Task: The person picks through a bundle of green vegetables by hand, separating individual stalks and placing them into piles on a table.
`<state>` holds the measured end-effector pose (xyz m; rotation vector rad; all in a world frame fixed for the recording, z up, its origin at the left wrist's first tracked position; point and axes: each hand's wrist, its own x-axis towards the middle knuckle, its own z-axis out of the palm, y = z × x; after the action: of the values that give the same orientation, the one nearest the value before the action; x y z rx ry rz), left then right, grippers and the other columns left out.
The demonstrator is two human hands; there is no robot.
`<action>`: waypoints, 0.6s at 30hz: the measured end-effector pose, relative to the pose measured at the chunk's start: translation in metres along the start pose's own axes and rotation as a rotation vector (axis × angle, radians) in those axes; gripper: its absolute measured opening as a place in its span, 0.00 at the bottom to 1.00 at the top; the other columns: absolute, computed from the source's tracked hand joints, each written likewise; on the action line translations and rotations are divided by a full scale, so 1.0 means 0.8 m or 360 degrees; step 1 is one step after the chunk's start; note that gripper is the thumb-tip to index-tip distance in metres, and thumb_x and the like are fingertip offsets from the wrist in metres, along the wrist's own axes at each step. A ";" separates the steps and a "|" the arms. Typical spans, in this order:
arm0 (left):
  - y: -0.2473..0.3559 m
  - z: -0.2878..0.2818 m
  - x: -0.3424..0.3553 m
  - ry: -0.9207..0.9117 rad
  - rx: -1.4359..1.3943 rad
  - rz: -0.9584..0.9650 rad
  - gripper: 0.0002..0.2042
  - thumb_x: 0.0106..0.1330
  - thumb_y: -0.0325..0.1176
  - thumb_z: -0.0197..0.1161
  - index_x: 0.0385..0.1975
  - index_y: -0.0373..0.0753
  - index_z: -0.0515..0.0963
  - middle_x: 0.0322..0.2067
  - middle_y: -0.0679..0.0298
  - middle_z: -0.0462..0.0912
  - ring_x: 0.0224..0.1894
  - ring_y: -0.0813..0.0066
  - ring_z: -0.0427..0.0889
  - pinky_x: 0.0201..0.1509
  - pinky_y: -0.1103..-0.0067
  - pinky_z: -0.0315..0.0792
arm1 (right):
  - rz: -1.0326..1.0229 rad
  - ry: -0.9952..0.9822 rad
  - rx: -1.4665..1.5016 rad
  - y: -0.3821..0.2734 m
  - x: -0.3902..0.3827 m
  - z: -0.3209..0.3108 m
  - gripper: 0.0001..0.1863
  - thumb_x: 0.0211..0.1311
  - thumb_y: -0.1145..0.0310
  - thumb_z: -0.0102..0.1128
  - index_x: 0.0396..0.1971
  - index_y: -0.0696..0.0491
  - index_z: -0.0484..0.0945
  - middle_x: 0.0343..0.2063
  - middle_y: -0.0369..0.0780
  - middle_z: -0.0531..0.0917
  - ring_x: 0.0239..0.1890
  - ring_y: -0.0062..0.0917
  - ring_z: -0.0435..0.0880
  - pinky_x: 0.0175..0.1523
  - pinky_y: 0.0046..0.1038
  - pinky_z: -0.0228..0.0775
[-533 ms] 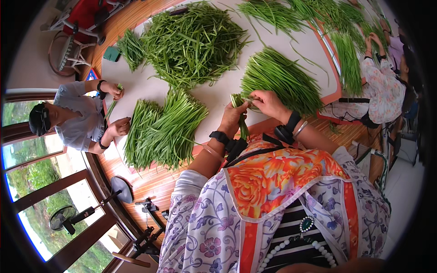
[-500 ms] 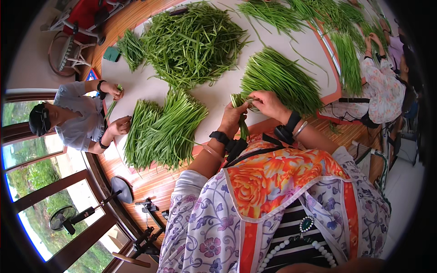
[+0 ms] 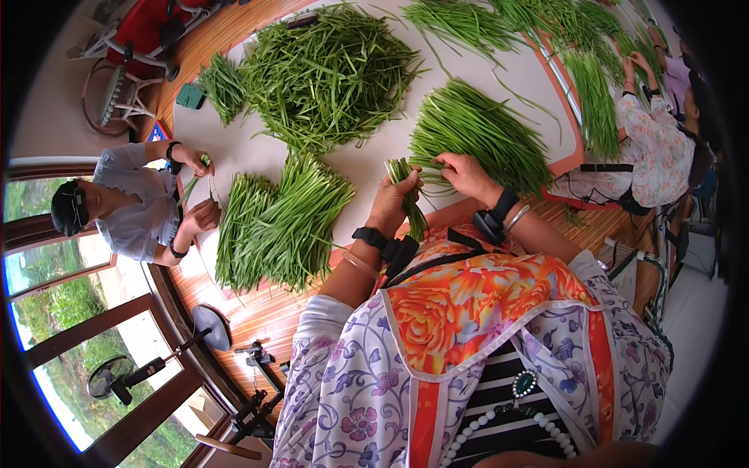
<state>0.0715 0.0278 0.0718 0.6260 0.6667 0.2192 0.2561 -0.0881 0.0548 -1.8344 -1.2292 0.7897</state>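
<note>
We see a green pile [image 3: 285, 222] at nine o'clock from our left hand [image 3: 390, 204], which grips a small bunch [image 3: 414, 216]. At two o'clock, our right hand [image 3: 468, 179] bends its fingers; we can't tell if they pinch anything. At that hand's twelve o'clock sits a big heap [image 3: 477, 129].

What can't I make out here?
All in the head view:
- Middle of the held green bunch: hidden by the left hand.
- Whether the right hand pinches anything: too small to tell.
- Underside of the tangled green heap: covered by its top.
- Co-worker in purple: partly lost in the dark picture rim.
</note>
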 end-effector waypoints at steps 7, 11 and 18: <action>0.065 -0.010 -0.064 -0.0023 -0.0094 0.0326 0.05 0.70 0.32 0.60 0.36 0.38 0.77 0.31 0.68 0.77 0.29 0.79 0.72 0.35 0.81 0.69 | 0.0136 0.0042 -0.0314 0.017 -0.006 -0.015 0.14 0.57 0.76 0.58 0.44 0.58 0.78 0.33 0.50 0.84 0.37 0.45 0.83 0.43 0.39 0.75; 0.104 -0.050 -0.117 -0.0125 0.0010 0.0459 0.10 0.73 0.39 0.54 0.32 0.41 0.72 0.30 0.68 0.74 0.30 0.80 0.68 0.36 0.81 0.66 | 0.0027 0.0063 -0.0295 0.014 -0.003 -0.014 0.12 0.57 0.75 0.58 0.42 0.57 0.78 0.34 0.48 0.83 0.38 0.43 0.82 0.42 0.39 0.74; 0.099 -0.051 -0.136 -0.0187 0.0290 0.0463 0.12 0.72 0.41 0.54 0.29 0.41 0.70 0.22 0.67 0.71 0.33 0.72 0.70 0.45 0.72 0.67 | -0.0122 -0.0086 -0.0910 -0.041 -0.002 0.019 0.07 0.56 0.69 0.61 0.33 0.54 0.77 0.32 0.44 0.79 0.37 0.42 0.82 0.40 0.41 0.77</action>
<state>-0.0379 0.0686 0.1505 0.9048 0.4834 0.3919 0.2278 -0.0779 0.0752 -2.2020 -1.6731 0.4717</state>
